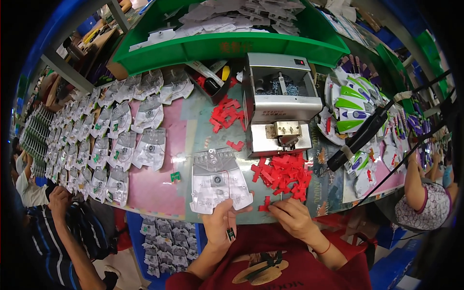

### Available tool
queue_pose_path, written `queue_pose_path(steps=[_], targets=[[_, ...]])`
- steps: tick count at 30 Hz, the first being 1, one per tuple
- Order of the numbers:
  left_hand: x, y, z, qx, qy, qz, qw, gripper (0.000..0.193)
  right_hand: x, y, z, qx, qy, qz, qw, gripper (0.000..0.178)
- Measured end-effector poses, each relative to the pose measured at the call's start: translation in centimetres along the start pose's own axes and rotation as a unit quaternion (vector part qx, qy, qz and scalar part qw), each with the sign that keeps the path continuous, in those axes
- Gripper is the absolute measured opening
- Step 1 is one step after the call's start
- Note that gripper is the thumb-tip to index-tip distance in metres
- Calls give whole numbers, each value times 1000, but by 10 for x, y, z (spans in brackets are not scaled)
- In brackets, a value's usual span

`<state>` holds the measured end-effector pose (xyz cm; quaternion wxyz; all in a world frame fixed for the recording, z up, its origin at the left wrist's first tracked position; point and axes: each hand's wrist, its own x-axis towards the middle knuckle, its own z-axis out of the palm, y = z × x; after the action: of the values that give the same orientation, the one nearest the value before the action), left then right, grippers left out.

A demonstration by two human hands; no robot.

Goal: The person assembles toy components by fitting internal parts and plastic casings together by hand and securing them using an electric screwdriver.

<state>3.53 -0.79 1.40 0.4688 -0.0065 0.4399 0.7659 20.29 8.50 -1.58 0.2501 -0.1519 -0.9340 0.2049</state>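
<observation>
Head view: left hand (220, 222) grips 1 white shell (210, 186) by its near edge, fingers closed on it; shell is over the table's (188, 205) near edge, left of the red pile (285, 175). 1 small board (231, 235) shows at the left palm. Right hand (293, 218): fingers curled, tips at 1 red piece (264, 204); cannot tell if pinched. Screw machine (285, 107) stands behind the pile, green bin (232, 48) beyond. More shells (151, 149) in rows, left.
</observation>
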Motion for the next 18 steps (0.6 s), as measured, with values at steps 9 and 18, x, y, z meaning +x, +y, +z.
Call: queue_pose_path(steps=[9, 18], targets=[[-6, -17, -12, -5, 99, -3, 995, 22, 42, -22, -22, 112, 27, 32, 993, 22], [-20, -33, -13, 196, 80, 140, 967, 7, 97, -44, -33, 79, 68, -90, 990, 31]])
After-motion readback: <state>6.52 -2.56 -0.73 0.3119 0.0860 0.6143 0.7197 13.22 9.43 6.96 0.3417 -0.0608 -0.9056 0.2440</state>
